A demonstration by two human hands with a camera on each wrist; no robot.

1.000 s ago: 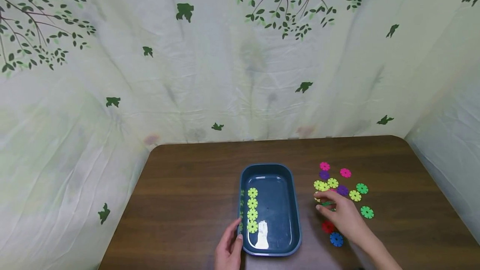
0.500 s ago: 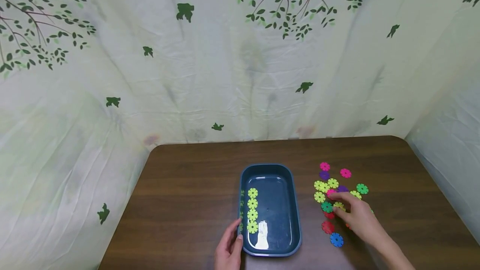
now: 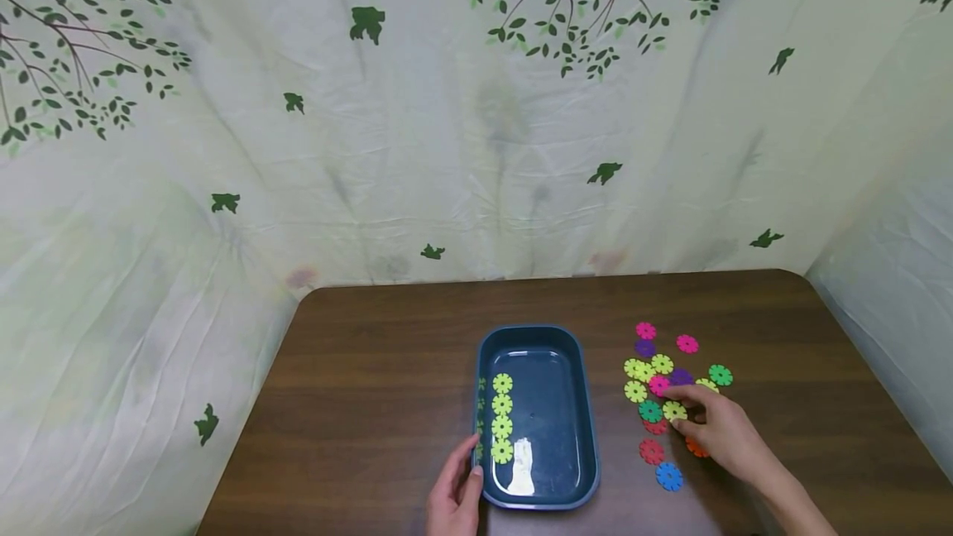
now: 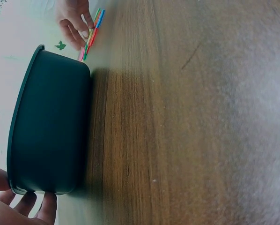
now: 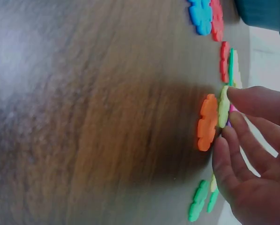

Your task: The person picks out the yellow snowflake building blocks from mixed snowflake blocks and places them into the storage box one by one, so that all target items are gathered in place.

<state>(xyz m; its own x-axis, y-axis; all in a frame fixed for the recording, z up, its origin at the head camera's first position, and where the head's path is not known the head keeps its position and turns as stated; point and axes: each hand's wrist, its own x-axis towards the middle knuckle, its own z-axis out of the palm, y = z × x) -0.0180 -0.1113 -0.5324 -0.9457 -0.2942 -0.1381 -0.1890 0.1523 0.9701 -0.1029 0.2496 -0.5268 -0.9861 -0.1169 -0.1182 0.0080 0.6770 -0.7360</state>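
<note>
Head view shows a brown table (image 3: 372, 395) bearing a blue tray (image 3: 551, 404), its left side gripped by the left hand (image 3: 454, 490). Right of the tray is the right hand (image 3: 720, 430). Four yellow discs (image 3: 502, 426) line the tray's left; the right thumb and fingers pinch a single yellow disc (image 3: 674, 411), near an orange disc (image 5: 207, 123).

Brown wood-grain table (image 3: 372, 395) beneath a blue tray (image 3: 554, 428) and, apart from it, multicoloured flower-shaped discs (image 3: 650, 411).

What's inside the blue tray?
Inside the blue tray, four yellow-green flower pieces form a row along its left side. Whatever is directly beneath them is covered and cannot be seen.
</note>
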